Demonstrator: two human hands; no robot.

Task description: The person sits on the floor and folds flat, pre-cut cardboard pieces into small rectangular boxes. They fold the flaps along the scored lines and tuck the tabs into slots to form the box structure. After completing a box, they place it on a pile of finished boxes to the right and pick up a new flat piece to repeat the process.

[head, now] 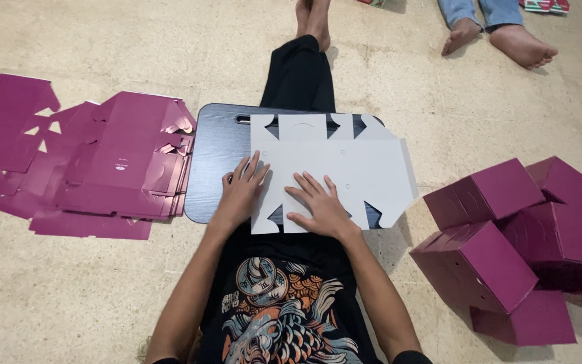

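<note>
Head view: a flat die-cut box blank (335,172), white side up, lies on a dark lap board (213,162) across the person's legs. The left hand (242,189) rests flat on the blank's left edge, fingers spread, partly over the board; it grips nothing. The right hand (321,205) lies flat near the blank's lower middle, fingers spread wide, palm down, also holding nothing.

Handling, as a judgement: the blank looks like thin card, light and stiff across the panels, and likely to bend cleanly only along its scored lines. The flaps and notched tabs at the top and bottom edges look like the weak spots that could crease or tear. The coated face may slide on the smooth board, so flat palm pressure suits it. The best hold is probably at the panel edges beside a fold line, not at the small tabs.

Surface and room: the board is smooth and sits slightly tilted on the legs. The floor (69,290) is pale, rough concrete. A stack of flat magenta blanks (102,168) lies to the left, touching the board's edge. A pile of folded magenta boxes (513,243) sits on the right. Another person's bare feet (500,34) show at the top.
</note>
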